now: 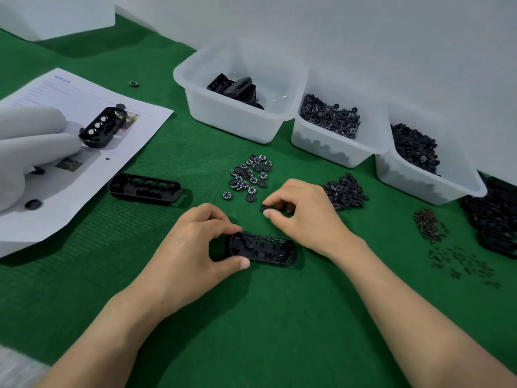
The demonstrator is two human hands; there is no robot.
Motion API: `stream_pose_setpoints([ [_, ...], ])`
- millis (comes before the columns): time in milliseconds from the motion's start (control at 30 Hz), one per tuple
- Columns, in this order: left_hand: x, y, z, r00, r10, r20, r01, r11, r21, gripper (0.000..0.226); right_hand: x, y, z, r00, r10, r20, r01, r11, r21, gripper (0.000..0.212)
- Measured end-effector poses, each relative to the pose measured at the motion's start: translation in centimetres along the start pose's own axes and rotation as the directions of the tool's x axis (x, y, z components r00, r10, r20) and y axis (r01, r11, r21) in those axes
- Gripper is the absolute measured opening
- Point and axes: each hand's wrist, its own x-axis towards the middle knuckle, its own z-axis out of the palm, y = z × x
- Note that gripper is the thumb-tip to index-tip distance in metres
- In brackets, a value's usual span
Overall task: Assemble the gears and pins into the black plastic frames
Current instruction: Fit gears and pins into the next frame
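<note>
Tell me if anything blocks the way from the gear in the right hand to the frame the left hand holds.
Nothing visible does. The right hand pinches the gear just beyond the frame, with only bare green mat between. The left hand grips the frame's left end, leaving its open top uncovered.

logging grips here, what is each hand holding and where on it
The left hand grips the black frame by its left end. The right hand pinches a small black gear at its edge.
</note>
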Motion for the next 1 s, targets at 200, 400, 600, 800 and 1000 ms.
stream_pose_setpoints([
  [200, 0.0, -0.1, 0.1, 1.000, -0.002, -0.006, 0.002, 1.000, 0.005, 0.045, -2.8, -0.4, -1.3, 0.986, -0.164, 0.029, 0.156, 0.969, 0.190, 0.010],
  [400, 0.0, 0.0, 0.1, 1.000, 0.001, -0.005, -0.001, 1.000, 0.007, 0.044, -3.6, -1.0, -1.5, 0.957, -0.285, 0.064, 0.282, 0.958, 0.047, 0.014],
  [600, 0.1, 0.1, 0.0, 1.000, -0.002, -0.008, 0.002, 1.000, 0.010, 0.043, -3.5, -1.1, -1.5, 0.930, -0.359, 0.085, 0.366, 0.927, -0.087, 0.010],
  [800, 0.1, 0.0, 0.1, 1.000, -0.002, -0.007, 0.002, 1.000, 0.005, 0.044, -3.1, -1.2, -1.9, 0.907, -0.376, 0.193, 0.405, 0.903, -0.145, 0.011],
  [1000, 0.1, -0.1, 0.1, 1.000, 0.001, -0.001, -0.001, 1.000, 0.011, 0.047, 0.4, -0.8, -0.8, 0.988, -0.148, 0.038, 0.149, 0.988, -0.036, 0.031],
])
